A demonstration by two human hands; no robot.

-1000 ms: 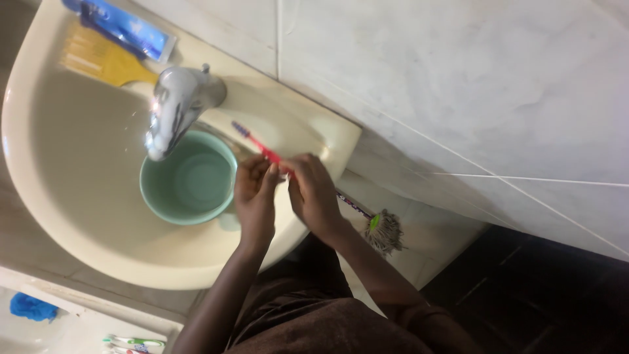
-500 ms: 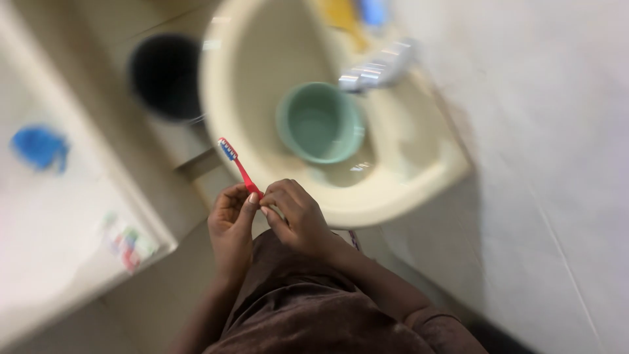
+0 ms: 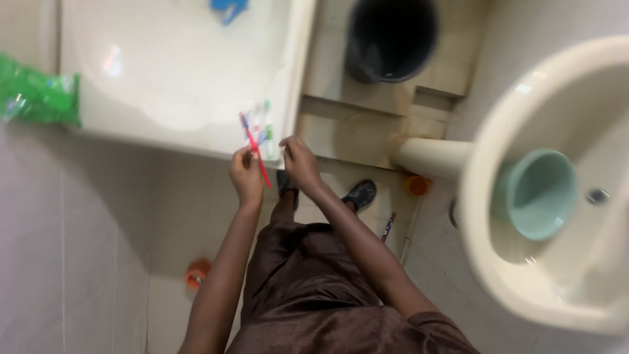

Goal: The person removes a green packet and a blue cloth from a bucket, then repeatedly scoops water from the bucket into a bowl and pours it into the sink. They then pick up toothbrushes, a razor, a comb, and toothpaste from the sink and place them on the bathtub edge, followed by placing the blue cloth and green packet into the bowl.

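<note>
My left hand (image 3: 245, 176) grips a red toothbrush (image 3: 253, 148) by its handle, with the bristle end pointing up and away from me. My right hand (image 3: 299, 162) is just to the right of it, fingers pinched together near a small tube (image 3: 265, 131) that lies on the corner of a white bathtub rim (image 3: 288, 98); whether the fingers touch the tube I cannot tell. Both hands hover over the tub's corner, in front of my brown garment (image 3: 314, 288).
A cream washbasin (image 3: 485, 249) at the right holds a pale green bowl (image 3: 534, 193). A black bucket (image 3: 391, 39) stands on the floor beyond. A green packet (image 3: 36, 95) and a blue object (image 3: 229, 8) rest on the tub. Small orange items (image 3: 196, 273) lie on the floor.
The view has swung left from the washbasin to the bathtub corner. Both hands, still with the red toothbrush, have moved away from the basin and over the tub rim.
</note>
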